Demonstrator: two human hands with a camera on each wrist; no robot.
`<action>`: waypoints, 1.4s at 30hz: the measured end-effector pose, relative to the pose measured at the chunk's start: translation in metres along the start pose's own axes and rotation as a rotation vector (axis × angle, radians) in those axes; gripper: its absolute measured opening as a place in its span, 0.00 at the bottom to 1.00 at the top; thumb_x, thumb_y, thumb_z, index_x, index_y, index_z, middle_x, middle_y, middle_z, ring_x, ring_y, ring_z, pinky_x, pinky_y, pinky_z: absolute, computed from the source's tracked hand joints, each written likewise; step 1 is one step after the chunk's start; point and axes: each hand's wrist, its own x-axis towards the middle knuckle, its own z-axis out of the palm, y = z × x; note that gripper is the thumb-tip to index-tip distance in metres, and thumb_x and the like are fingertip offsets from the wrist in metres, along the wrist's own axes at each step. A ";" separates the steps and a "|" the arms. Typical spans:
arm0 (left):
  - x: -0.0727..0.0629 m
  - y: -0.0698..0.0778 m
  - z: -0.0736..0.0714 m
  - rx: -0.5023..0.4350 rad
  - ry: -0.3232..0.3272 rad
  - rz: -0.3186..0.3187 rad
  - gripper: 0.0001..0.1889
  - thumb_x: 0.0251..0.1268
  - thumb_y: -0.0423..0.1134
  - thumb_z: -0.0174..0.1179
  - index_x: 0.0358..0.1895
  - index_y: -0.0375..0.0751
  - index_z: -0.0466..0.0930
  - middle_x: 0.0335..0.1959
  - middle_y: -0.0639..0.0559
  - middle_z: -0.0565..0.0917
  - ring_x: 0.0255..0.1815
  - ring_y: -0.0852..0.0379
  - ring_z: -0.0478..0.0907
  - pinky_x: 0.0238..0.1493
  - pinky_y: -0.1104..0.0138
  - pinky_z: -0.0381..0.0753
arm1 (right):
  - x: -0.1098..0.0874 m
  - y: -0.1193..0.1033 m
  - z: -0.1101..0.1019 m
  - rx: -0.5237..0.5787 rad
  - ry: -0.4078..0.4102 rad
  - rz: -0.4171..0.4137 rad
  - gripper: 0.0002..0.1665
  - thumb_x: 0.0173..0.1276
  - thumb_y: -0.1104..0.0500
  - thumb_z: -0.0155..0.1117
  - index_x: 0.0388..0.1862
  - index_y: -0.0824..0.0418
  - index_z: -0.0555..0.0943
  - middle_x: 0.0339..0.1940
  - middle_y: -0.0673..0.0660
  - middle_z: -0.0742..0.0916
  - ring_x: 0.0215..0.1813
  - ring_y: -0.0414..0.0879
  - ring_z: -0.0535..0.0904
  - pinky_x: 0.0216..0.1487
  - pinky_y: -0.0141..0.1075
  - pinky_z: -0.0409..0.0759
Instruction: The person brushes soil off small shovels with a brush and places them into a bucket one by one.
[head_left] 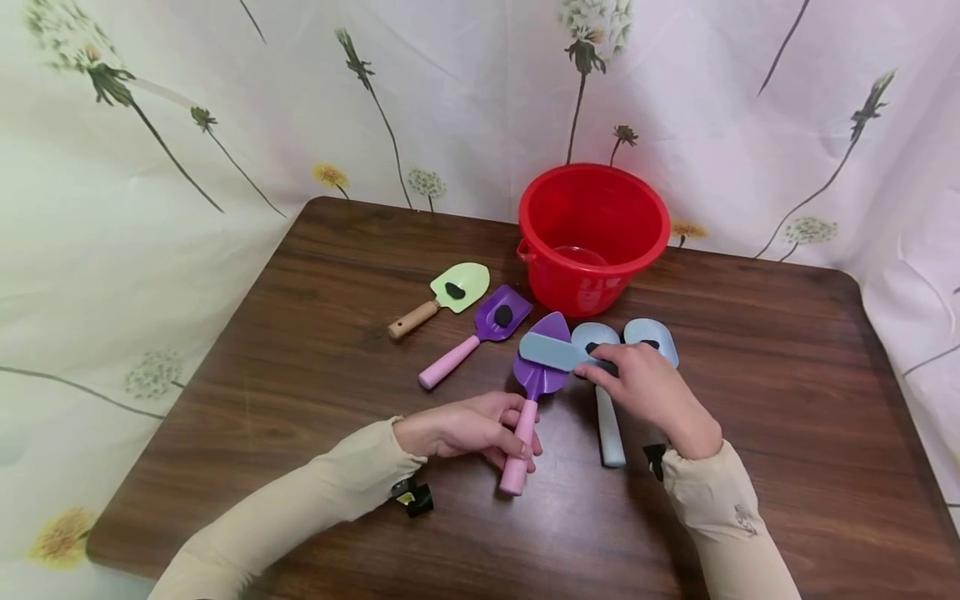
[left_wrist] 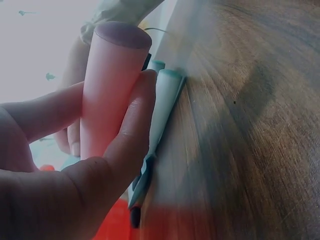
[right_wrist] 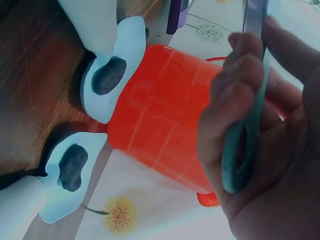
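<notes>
My left hand [head_left: 480, 427] grips the pink handle [left_wrist: 112, 95] of a purple trowel [head_left: 542, 383], its pointed blade tipped away from me. In my right hand [head_left: 648, 390] is a light blue spatula [head_left: 549, 352], held by its teal handle [right_wrist: 255, 115], fingers curled round it. The spatula's flat, round-ended blade lies across the trowel's blade in the head view, hiding its middle. Just beyond the right hand lie two pale blue scoops, one with its white handle [head_left: 610, 429] toward me, the other [head_left: 652, 332] partly behind the hand. Each carries a black lump [right_wrist: 110, 76].
A red bucket [head_left: 585, 287] stands at the back of the wooden table [head_left: 337, 500]. Left of it lie a green trowel [head_left: 472, 278] with a wooden handle and a purple scoop [head_left: 516, 300] with a pink handle, each bearing a black lump. Flowered cloth [head_left: 450, 100] hangs behind.
</notes>
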 end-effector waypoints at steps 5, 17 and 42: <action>0.000 0.001 0.000 0.002 -0.001 0.005 0.24 0.60 0.23 0.55 0.59 0.25 0.58 0.43 0.42 0.81 0.38 0.52 0.84 0.43 0.59 0.86 | 0.002 0.002 -0.001 -0.072 0.143 0.007 0.11 0.62 0.50 0.69 0.26 0.53 0.80 0.13 0.48 0.72 0.21 0.41 0.67 0.25 0.32 0.68; 0.000 0.000 -0.001 -0.003 -0.020 0.019 0.24 0.61 0.24 0.55 0.58 0.25 0.57 0.43 0.43 0.81 0.38 0.53 0.84 0.44 0.57 0.86 | 0.000 0.002 -0.001 -0.050 0.243 -0.019 0.10 0.61 0.52 0.70 0.31 0.57 0.83 0.16 0.49 0.77 0.22 0.41 0.69 0.25 0.34 0.72; -0.002 0.001 0.000 0.003 -0.011 0.014 0.24 0.61 0.23 0.55 0.58 0.26 0.57 0.45 0.40 0.81 0.38 0.53 0.84 0.44 0.57 0.86 | -0.006 -0.004 0.004 -0.053 0.059 -0.030 0.12 0.63 0.49 0.68 0.27 0.51 0.78 0.12 0.45 0.69 0.18 0.38 0.64 0.23 0.30 0.65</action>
